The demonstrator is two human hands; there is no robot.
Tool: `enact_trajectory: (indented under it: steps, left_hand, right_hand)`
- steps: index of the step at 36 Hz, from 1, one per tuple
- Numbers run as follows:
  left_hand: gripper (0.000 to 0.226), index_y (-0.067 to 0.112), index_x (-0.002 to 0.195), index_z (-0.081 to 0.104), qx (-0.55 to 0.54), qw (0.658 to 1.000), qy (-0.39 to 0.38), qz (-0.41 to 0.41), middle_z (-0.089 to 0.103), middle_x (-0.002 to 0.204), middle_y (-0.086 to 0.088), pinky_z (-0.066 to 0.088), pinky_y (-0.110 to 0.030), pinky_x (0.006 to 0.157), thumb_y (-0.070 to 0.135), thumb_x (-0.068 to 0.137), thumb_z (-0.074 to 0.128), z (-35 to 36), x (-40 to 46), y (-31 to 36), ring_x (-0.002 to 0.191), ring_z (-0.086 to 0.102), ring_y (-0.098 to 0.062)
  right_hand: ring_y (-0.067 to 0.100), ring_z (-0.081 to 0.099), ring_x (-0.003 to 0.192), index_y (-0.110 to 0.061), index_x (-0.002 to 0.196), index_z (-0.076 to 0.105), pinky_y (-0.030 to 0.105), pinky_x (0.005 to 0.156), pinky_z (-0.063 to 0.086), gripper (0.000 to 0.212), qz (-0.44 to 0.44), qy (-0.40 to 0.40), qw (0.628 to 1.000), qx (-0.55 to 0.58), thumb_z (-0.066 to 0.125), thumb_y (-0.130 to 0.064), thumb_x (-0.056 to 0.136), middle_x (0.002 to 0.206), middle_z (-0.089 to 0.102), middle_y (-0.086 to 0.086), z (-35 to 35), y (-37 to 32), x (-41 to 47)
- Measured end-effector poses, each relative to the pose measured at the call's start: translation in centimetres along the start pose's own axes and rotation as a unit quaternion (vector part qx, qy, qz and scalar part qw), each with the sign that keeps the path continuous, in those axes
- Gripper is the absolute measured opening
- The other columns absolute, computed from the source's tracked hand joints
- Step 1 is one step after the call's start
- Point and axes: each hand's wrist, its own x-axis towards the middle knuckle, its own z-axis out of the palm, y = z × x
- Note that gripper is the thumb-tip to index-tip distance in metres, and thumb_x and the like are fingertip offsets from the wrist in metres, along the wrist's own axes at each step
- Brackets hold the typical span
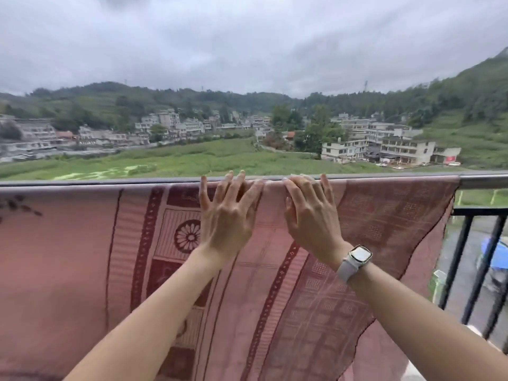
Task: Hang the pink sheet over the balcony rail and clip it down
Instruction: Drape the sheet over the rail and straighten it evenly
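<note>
The pink sheet, patterned with dark red bands and a wheel motif, hangs draped over the metal balcony rail from the left edge to near the right end. My left hand rests flat on the cloth just below the rail, fingers spread and reaching up to the rail's top. My right hand, with a white watch on its wrist, lies beside it, its fingertips on the fold over the rail. Neither hand holds anything. No clip is visible.
Black vertical bars of the railing show at the right, past the sheet's loose corner. Below them lie a wet road and a blue object. Beyond the rail are green fields, buildings and hills under grey cloud.
</note>
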Motion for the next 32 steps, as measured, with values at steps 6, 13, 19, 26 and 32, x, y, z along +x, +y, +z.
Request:
enact_trajectory:
  steps: [6, 13, 19, 26, 32]
  left_hand:
    - [0.061, 0.017, 0.137, 0.039, 0.052, 0.989, -0.025, -0.134, 0.039, 0.144, -0.009, 0.011, -0.058, 0.109, 0.011, 0.080, 0.059, -6.5, -6.3, -12.9, 0.135, 0.031, -0.027]
    - [0.050, 0.021, 0.140, 0.034, 0.131, 0.950, -0.076, -0.272, 0.026, 0.151, -0.007, 0.009, -0.049, 0.113, 0.022, 0.091, 0.048, -17.7, -16.2, -27.5, 0.140, 0.021, -0.022]
    - [0.042, 0.015, 0.130, 0.048, 0.203, 0.922, -0.060, -0.323, 0.043, 0.139, -0.009, 0.023, -0.046, 0.108, 0.020, 0.088, 0.053, -29.2, -24.8, -38.9, 0.130, 0.037, -0.026]
    - [0.037, 0.011, 0.117, 0.058, 0.246, 0.882, -0.049, -0.400, 0.057, 0.121, -0.009, 0.041, -0.042, 0.094, 0.024, 0.083, 0.048, -39.7, -34.4, -49.2, 0.110, 0.053, -0.030]
    - [0.031, 0.011, 0.116, 0.059, 0.257, 0.865, -0.027, -0.431, 0.058, 0.119, -0.009, 0.041, -0.037, 0.092, 0.016, 0.086, 0.056, -44.0, -38.4, -57.7, 0.107, 0.054, -0.030]
  right_hand:
    - [0.030, 0.032, 0.132, -0.010, 0.131, 0.043, 0.057, 0.112, 0.014, 0.055, -0.042, -0.031, 0.998, 0.038, 0.036, -0.023, 0.078, 0.138, 0.043, 0.016, 5.1, -12.4, 2.3]
    - [0.031, 0.038, 0.130, -0.012, 0.125, 0.049, 0.058, 0.109, 0.022, 0.049, -0.134, -0.083, 0.981, 0.117, 0.033, -0.022, 0.081, 0.133, 0.050, 0.014, 11.9, -30.7, 3.4]
    - [0.031, 0.046, 0.123, -0.011, 0.121, 0.053, 0.055, 0.108, 0.026, 0.044, -0.185, -0.097, 0.960, 0.187, 0.033, -0.021, 0.083, 0.125, 0.056, 0.014, 17.1, -48.1, 4.2]
    - [0.031, 0.053, 0.113, -0.010, 0.114, 0.058, 0.053, 0.105, 0.033, 0.033, -0.234, -0.104, 0.936, 0.242, 0.050, -0.018, 0.083, 0.113, 0.061, 0.012, 22.4, -64.0, 5.0]
    - [0.030, 0.055, 0.108, -0.010, 0.112, 0.059, 0.052, 0.104, 0.033, 0.030, -0.274, -0.070, 0.925, 0.255, 0.058, -0.014, 0.082, 0.108, 0.062, 0.010, 27.5, -74.5, 8.6]
